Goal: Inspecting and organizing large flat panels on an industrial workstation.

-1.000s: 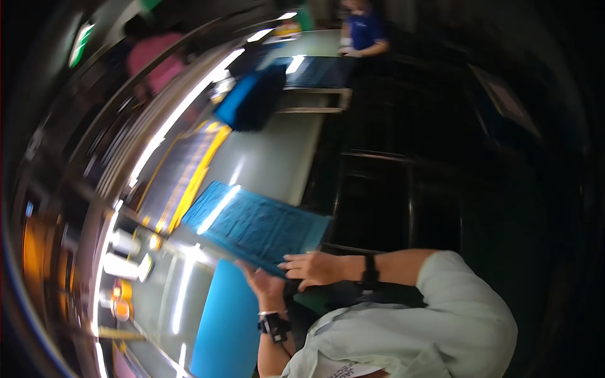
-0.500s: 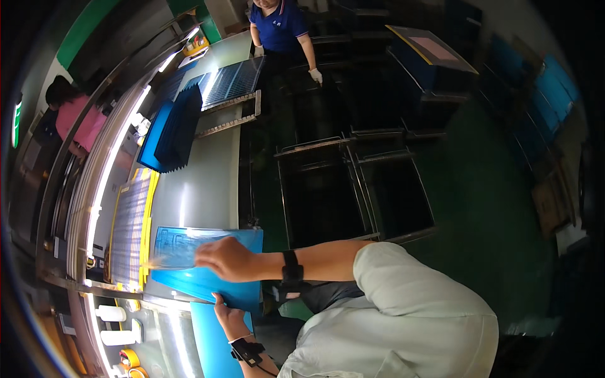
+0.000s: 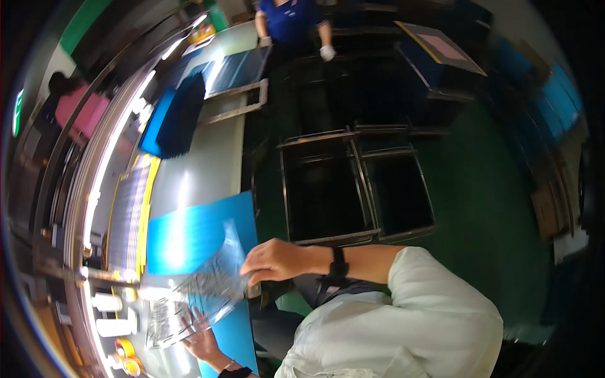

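My right hand (image 3: 274, 259) pinches the edge of a thin clear plastic film (image 3: 217, 277) with dark markings. The film hangs tilted and slightly blurred over the workbench. Near its lower end is my left hand (image 3: 203, 340), fingers spread; whether it presses on the film I cannot tell. Beneath and beyond the film lies a flat blue sheet (image 3: 195, 230) on the bench. A second blue sheet (image 3: 234, 331) lies nearer to me, beside my left hand and partly covered by the film.
A ribbed stack of dark blue panels (image 3: 179, 120) stands farther along the grey bench (image 3: 211, 145). Left are a yellow-edged striped panel (image 3: 129, 217), white rolls (image 3: 116, 324) and orange tape rolls (image 3: 126, 348). Metal-framed carts (image 3: 324, 238) stand right. A gloved co-worker (image 3: 293, 25) stands beyond.
My right hand has moved right and nearer to me, drawing the film off the far blue sheet. My left hand has shifted left and nearer, its fingers now spread.
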`<state>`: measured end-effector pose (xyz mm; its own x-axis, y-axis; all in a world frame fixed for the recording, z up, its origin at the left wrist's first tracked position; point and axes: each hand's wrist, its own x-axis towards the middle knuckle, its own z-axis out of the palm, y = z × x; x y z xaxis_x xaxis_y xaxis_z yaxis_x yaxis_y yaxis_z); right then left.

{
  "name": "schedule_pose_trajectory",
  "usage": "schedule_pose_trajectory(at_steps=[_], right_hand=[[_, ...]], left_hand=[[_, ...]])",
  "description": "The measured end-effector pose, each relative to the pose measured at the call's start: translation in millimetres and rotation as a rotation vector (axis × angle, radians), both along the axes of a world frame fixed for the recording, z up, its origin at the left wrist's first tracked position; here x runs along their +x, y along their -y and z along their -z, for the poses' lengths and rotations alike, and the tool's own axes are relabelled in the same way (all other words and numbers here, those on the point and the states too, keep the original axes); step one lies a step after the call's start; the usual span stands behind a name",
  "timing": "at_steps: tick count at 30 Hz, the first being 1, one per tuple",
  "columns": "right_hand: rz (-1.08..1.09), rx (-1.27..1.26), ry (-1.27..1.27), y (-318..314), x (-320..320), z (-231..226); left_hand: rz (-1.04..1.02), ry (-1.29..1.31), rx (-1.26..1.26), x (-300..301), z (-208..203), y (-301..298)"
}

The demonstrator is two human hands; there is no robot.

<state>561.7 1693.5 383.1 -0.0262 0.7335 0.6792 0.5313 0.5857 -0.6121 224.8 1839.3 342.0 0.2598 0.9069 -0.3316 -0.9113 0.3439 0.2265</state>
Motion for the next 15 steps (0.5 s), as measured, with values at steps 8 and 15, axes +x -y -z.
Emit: schedule_pose_trajectory(at_steps=[8, 15], right_hand=[[0.143, -0.601, -0.502, -2, -16, 32], [-0.033, -0.861, -0.653, -26, -49, 41]], left_hand=[[0.152, -0.931, 0.144, -91, 5, 22], [-0.404, -1.447, 0.029, -137, -21, 82]])
